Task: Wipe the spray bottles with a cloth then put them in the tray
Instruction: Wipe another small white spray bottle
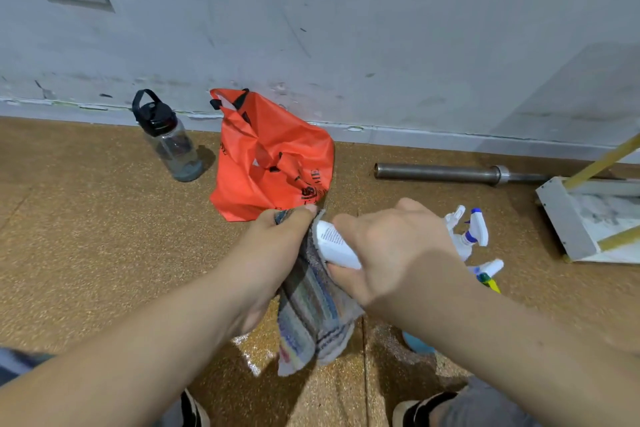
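Note:
My right hand (384, 253) grips a white spray bottle (334, 246) above the floor, its base pointing left. My left hand (277, 246) holds a striped grey cloth (311, 308) against that base, and the cloth hangs down below both hands. Two more spray bottles lie on the floor behind my right hand: a clear one with a blue and white trigger head (472, 230) and one with a yellow body (488, 276). The white tray (568, 218) with yellow handles sits at the right edge.
A red plastic bag (270, 159) and a dark water bottle (169, 139) stand by the wall. A steel bar (450, 173) lies along the skirting. A blue object (415, 345) shows under my right forearm. My shoes (194, 412) are at the bottom.

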The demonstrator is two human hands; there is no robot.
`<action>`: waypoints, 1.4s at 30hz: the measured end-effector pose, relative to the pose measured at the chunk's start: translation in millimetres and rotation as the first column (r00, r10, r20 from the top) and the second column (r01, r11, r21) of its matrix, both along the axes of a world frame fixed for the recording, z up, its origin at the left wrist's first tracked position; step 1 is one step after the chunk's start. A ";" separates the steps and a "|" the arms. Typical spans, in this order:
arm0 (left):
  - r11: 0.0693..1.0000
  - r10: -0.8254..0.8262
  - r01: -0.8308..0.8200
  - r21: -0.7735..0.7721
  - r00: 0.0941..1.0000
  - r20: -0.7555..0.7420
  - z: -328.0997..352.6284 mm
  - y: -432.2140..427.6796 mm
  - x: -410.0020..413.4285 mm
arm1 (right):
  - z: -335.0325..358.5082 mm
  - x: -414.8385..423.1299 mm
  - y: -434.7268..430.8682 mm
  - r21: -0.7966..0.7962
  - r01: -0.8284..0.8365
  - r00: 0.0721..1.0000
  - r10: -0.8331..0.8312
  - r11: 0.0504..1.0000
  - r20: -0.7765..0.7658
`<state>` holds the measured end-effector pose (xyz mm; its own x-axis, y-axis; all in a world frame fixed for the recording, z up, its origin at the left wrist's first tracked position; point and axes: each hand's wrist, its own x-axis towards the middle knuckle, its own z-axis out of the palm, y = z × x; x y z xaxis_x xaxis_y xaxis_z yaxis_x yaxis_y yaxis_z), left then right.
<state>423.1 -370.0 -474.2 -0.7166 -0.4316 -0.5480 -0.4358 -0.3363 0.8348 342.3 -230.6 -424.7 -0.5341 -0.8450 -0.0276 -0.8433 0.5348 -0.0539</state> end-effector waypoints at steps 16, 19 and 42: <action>0.996 0.024 -0.023 0.083 1.000 -0.013 22.0 1.9 -5.8 | -2.9 -13.2 2.8 -0.028 0.163 0.725 -0.101 0.986 0.681; 0.987 0.080 -0.082 0.141 0.997 0.020 21.7 2.9 -2.1 | 1.9 -8.2 -1.7 0.161 0.006 0.975 -0.042 0.987 0.217; 0.866 0.129 -0.293 -0.406 0.914 -0.384 54.5 -58.1 0.6 | -10.5 -36.8 11.0 -0.281 0.218 0.833 -0.028 0.935 0.552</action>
<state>423.6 -428.2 -419.7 -0.6822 -0.7311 -0.0040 -0.0658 0.0560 0.9963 305.5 -219.6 -435.2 -0.6151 -0.7845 -0.0793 -0.5590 0.5048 -0.6578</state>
